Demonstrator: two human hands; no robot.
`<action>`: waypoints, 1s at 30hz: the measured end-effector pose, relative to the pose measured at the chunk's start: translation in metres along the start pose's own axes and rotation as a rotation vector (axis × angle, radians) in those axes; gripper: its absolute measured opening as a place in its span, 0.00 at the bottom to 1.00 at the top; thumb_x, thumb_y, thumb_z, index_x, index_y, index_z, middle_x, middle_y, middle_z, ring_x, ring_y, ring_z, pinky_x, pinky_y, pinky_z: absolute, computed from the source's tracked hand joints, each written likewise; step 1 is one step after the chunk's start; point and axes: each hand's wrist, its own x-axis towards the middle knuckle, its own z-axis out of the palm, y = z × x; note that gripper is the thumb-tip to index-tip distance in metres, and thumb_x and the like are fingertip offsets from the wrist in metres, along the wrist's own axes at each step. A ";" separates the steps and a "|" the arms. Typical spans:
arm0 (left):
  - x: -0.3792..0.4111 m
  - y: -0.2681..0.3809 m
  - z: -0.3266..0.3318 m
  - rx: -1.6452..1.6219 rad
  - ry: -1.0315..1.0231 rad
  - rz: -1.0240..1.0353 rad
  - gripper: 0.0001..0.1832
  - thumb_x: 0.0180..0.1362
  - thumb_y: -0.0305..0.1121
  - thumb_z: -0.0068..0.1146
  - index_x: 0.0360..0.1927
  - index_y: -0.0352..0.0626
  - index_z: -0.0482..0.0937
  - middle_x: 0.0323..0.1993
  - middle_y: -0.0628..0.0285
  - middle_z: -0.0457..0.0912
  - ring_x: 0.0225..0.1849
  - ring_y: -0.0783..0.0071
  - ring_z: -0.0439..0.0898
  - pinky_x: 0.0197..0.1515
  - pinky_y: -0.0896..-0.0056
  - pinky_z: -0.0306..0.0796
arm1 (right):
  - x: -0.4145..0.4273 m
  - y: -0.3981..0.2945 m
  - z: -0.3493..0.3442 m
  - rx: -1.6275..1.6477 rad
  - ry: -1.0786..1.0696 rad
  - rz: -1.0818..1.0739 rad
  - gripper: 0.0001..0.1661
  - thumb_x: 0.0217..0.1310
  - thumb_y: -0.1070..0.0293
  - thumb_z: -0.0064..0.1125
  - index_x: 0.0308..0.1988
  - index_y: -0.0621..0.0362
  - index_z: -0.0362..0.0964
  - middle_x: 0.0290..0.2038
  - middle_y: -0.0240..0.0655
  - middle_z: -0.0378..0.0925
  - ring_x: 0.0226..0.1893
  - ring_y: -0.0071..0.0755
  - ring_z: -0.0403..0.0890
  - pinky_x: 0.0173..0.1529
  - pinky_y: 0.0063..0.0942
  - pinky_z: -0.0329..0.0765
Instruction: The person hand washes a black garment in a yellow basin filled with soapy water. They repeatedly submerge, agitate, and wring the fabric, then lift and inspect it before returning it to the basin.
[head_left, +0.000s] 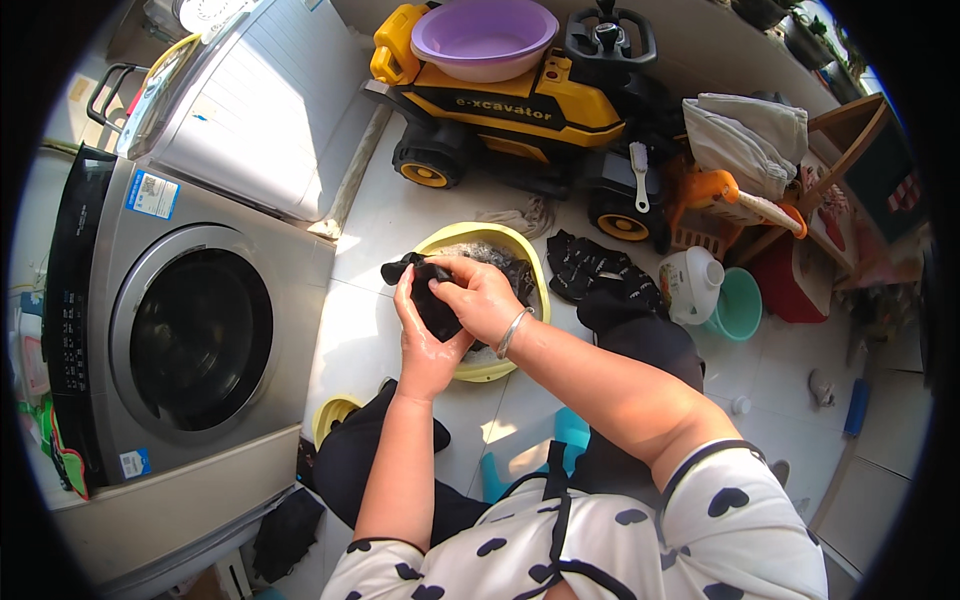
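Note:
A wet black cloth (433, 304) is held between my two hands above a yellow plastic basin (538, 277). My left hand (427, 352) supports it from the near side, fingers pointing up and skin wet. From the right, my right hand (484, 296) pinches the cloth between thumb and fingers; a silver bangle (514, 332) circles that wrist. Part of the cloth sticks out beyond my left fingertips. In the basin lie sudsy water (469, 251) and dark fabric (519, 279), partly hidden by my hands.
A front-loading washing machine (202, 337) stands at left. Beyond the basin is a yellow ride-on toy excavator (517, 112) carrying a purple basin (484, 34) and a scrub brush (639, 176). Black printed cloth (596, 262), a white jug (686, 285) and a teal bucket (739, 304) are at right.

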 end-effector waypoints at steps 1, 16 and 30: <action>-0.003 -0.003 0.006 0.029 0.035 -0.020 0.53 0.45 0.26 0.72 0.69 0.43 0.46 0.62 0.48 0.63 0.64 0.54 0.66 0.64 0.58 0.62 | -0.003 -0.005 -0.001 -0.111 0.013 -0.008 0.17 0.61 0.73 0.56 0.51 0.61 0.75 0.38 0.33 0.81 0.37 0.20 0.78 0.45 0.22 0.76; 0.054 0.104 -0.059 -0.496 0.390 -0.051 0.31 0.35 0.07 0.36 0.48 0.35 0.71 0.43 0.59 0.77 0.43 0.70 0.77 0.43 0.78 0.71 | 0.016 -0.051 -0.060 -0.251 0.025 -0.194 0.23 0.59 0.61 0.57 0.51 0.63 0.73 0.39 0.43 0.83 0.41 0.42 0.82 0.49 0.32 0.76; 0.078 0.210 -0.106 -0.635 -0.025 0.296 0.33 0.48 0.37 0.69 0.54 0.40 0.64 0.41 0.55 0.78 0.45 0.62 0.80 0.53 0.63 0.75 | 0.019 -0.073 -0.069 -0.008 -0.439 -0.387 0.47 0.55 0.42 0.64 0.65 0.55 0.59 0.59 0.43 0.69 0.58 0.33 0.70 0.63 0.30 0.64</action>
